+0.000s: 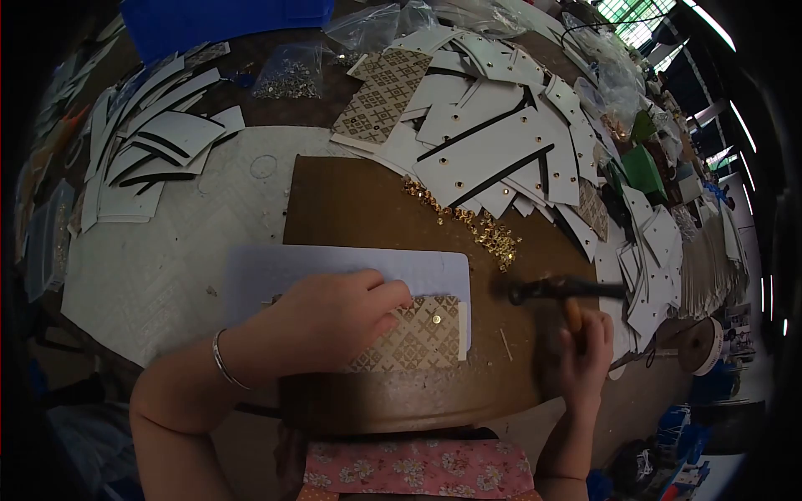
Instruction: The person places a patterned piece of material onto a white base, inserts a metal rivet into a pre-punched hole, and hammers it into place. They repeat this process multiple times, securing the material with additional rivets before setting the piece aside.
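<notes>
My right hand (587, 355) is closed around the wooden handle of a hammer (570, 290), its dark metal head raised over the board's right side. My left hand (341, 317) lies across a beige patterned panel (422, 338), fingers curled and pressing it down. Part of the panel is hidden under that hand. A gold-coloured rivet (436, 319) shows near the panel's right end. Beneath the panel lies a pale flat sheet (351, 259) on the brown board (334, 200). Beyond the sheet, a heap of small gold rivets (495, 240) spreads over the board.
White panels (489, 154) with rivets and black strips pile up at the back right. More white panels (154, 138) lie at the left, near a bag of small metal parts (290, 73). A blue bin (225, 25) stands behind. A thin stick (506, 344) rests on the board.
</notes>
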Available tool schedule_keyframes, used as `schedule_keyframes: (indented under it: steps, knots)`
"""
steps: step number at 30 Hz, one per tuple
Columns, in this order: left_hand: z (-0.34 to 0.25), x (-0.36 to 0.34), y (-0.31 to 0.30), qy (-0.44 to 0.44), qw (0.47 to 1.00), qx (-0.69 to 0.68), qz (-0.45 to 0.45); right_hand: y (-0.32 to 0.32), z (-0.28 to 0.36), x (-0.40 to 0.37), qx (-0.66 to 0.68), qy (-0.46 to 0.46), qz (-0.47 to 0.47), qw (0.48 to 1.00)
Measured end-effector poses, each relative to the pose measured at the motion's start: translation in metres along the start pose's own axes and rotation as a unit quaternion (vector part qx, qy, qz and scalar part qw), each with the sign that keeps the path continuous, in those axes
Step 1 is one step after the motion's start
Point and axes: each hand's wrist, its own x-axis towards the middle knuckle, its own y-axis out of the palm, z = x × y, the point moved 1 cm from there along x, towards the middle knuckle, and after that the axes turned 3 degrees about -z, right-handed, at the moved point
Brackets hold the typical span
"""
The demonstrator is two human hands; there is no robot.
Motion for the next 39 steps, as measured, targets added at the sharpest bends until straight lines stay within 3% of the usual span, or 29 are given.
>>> schedule_keyframes:
  steps: [2,4,5,6,7,8,9,10,11,12,14,16,17,18,19,20,21,22,23,26,29,30,32,33,35,37,39]
  knots:
    - [0.001,-0.001,0.001,0.021,1.000,-0.004,-0.005,-0.010,0.022,-0.004,0.019,-0.048,0.024,0.998]
    - [0.000,0.000,0.000,0.020,1.000,0.000,-0.004,-0.021,0.038,-0.007,0.062,-0.189,-0.018,0.980]
    - [0.000,0.000,0.001,0.017,1.000,0.001,-0.001,-0.020,0.033,-0.018,0.063,-0.188,-0.018,0.980]
    - [0.001,0.000,0.001,0.017,1.000,0.000,-0.001,-0.020,0.020,-0.036,0.220,-0.081,-0.147,0.961]
    - [0.001,0.000,0.000,0.023,1.000,0.002,-0.002,-0.021,0.012,-0.047,0.365,0.030,-0.267,0.891]
    - [0.001,0.000,0.000,0.029,1.000,0.004,-0.005,-0.029,0.061,-0.028,0.538,0.024,-0.195,0.819]
    - [0.001,-0.001,0.000,0.029,1.000,0.004,-0.006,-0.022,0.057,-0.020,0.538,0.023,-0.195,0.819]
    - [0.001,-0.001,0.000,0.032,0.999,0.005,-0.009,-0.011,0.052,-0.016,0.323,-0.117,-0.096,0.934]
    - [0.001,0.000,0.000,0.036,0.999,0.006,-0.014,-0.003,0.050,-0.011,0.078,-0.247,0.009,0.966]
    - [0.000,0.000,0.000,0.039,0.999,0.007,-0.016,-0.002,0.053,-0.002,0.076,-0.249,0.007,0.966]
    - [0.001,0.001,0.001,0.032,0.999,0.006,-0.006,-0.005,0.066,0.010,0.066,-0.215,0.098,0.969]
    - [0.002,0.000,0.002,0.036,0.999,0.000,-0.006,-0.011,0.073,0.005,0.106,-0.233,0.052,0.965]
    - [0.002,0.000,0.001,0.040,0.999,-0.001,-0.010,-0.007,0.073,-0.009,0.279,-0.138,-0.051,0.949]
    - [0.003,-0.001,0.001,0.038,0.999,-0.001,-0.014,-0.003,0.070,-0.015,0.439,-0.038,-0.150,0.885]
    - [0.002,-0.001,0.001,0.038,0.999,0.006,-0.013,0.000,0.064,-0.012,0.440,-0.041,-0.149,0.884]
    - [0.002,-0.001,0.001,0.039,0.999,0.014,-0.010,0.003,0.059,-0.008,0.249,-0.148,-0.025,0.957]
    - [0.002,0.000,0.000,0.042,0.999,0.017,-0.012,0.009,0.055,-0.005,0.040,-0.243,0.098,0.964]
    - [0.002,-0.001,0.000,0.043,0.999,0.011,-0.012,0.016,0.057,-0.001,0.102,-0.174,0.107,0.974]
    - [0.003,-0.001,0.000,0.045,0.999,0.002,-0.012,0.012,0.054,0.000,0.101,-0.170,0.106,0.974]
    - [0.007,-0.003,-0.001,0.060,0.998,-0.012,0.003,-0.008,0.027,0.009,0.066,-0.046,0.093,0.992]
    - [-0.015,-0.008,-0.019,0.050,0.998,0.008,0.045,0.004,-0.014,0.008,0.034,-0.004,0.031,0.999]
    - [-0.016,-0.008,-0.019,0.053,0.997,0.010,0.046,0.006,-0.014,0.008,0.033,-0.002,0.028,0.999]
    - [-0.017,-0.009,-0.016,0.025,0.994,0.029,0.103,0.012,-0.006,0.010,-0.026,-0.127,-0.063,0.990]
    - [-0.018,-0.010,-0.015,0.027,0.993,0.031,0.107,0.013,0.006,0.008,-0.026,-0.123,-0.064,0.990]
    - [-0.023,-0.010,-0.014,-0.012,0.997,-0.023,0.072,0.008,0.045,-0.001,0.146,-0.116,-0.038,0.982]
    - [-0.029,-0.010,-0.018,-0.011,0.995,-0.065,0.081,0.009,0.072,-0.008,0.175,-0.128,-0.025,0.976]
    - [-0.030,-0.011,-0.020,-0.011,0.990,-0.106,0.087,0.013,0.094,-0.008,0.260,-0.195,0.004,0.946]
